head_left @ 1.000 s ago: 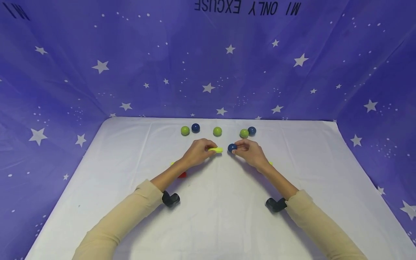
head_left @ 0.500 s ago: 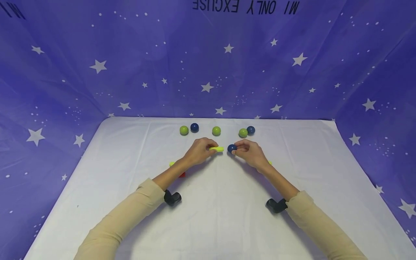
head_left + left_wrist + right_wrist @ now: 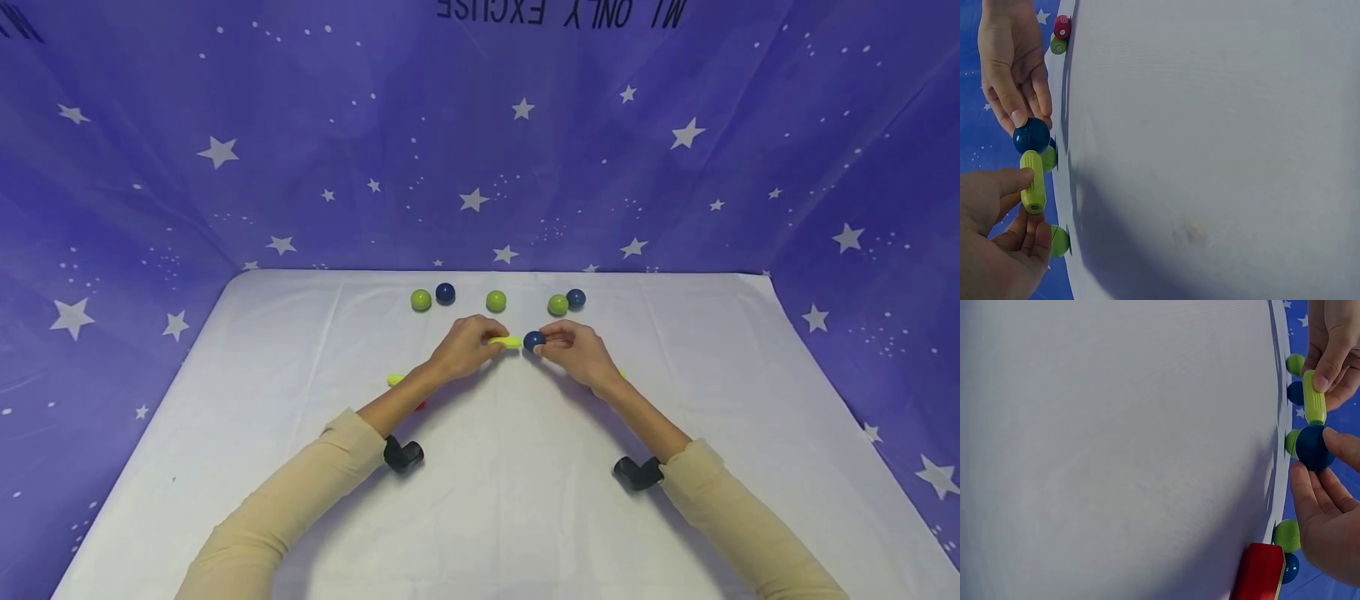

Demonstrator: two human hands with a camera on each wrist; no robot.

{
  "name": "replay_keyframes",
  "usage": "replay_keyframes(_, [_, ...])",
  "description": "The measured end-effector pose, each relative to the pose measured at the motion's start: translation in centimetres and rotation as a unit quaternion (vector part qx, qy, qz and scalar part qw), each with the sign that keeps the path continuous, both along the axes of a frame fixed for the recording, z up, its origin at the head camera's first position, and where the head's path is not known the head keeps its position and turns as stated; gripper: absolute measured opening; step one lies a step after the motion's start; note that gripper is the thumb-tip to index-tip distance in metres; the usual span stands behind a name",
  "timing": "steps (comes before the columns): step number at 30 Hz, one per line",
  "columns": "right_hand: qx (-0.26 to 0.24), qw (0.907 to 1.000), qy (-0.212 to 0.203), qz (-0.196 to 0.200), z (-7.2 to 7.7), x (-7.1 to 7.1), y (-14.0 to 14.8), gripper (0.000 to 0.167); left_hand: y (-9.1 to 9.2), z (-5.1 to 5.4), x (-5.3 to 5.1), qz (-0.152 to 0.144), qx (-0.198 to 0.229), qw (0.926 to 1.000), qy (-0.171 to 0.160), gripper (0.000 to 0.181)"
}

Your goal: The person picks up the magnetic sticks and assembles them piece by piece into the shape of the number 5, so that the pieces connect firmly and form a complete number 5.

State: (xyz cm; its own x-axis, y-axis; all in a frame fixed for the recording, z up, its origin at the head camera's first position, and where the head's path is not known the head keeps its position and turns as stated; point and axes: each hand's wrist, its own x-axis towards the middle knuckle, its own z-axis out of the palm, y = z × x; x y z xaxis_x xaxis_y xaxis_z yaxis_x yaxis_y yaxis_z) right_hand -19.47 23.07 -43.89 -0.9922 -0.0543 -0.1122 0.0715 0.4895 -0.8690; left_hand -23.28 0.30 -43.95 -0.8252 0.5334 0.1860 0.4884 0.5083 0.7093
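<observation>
My left hand (image 3: 465,346) pinches a yellow-green bar (image 3: 505,342) between thumb and fingers, its free end pointing right. My right hand (image 3: 576,352) grips a dark blue ball (image 3: 533,341) by thumb and fingertips. In the head view a very small gap shows between bar and ball. From the left wrist the bar (image 3: 1033,181) overlaps or meets the ball (image 3: 1031,135); from the right wrist the bar (image 3: 1314,397) ends right at the ball (image 3: 1315,448). Whether they touch, I cannot tell for certain.
Along the back of the white table (image 3: 495,517) lie green balls (image 3: 496,301) and blue balls (image 3: 446,293). A yellow piece (image 3: 395,379) and a red piece (image 3: 421,406) are partly behind the left forearm. A red block (image 3: 1259,572) shows in the right wrist view.
The left hand has moved slightly right with the yellow-green bar, narrowing the gap to the blue ball. The right hand has hardly moved and keeps its grip.
</observation>
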Motion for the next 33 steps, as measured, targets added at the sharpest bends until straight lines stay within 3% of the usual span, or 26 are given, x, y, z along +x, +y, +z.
replay_keyframes(10, [0.004,0.9999,0.007,-0.007,0.0,0.0,0.2,0.037,0.2,0.1,0.0,0.006,-0.007,0.9999,-0.007,0.018])
replay_keyframes(18, [-0.003,1.0000,-0.003,0.000,0.2,0.0,0.1,0.038,0.6,0.0,-0.2,-0.005,-0.007,0.9999,-0.008,0.016])
replay_keyframes(33, [0.057,0.9982,-0.013,0.017,0.3,-0.4,-0.2,0.040,1.3,-0.5,-0.2,0.001,-0.010,0.9999,-0.001,0.014])
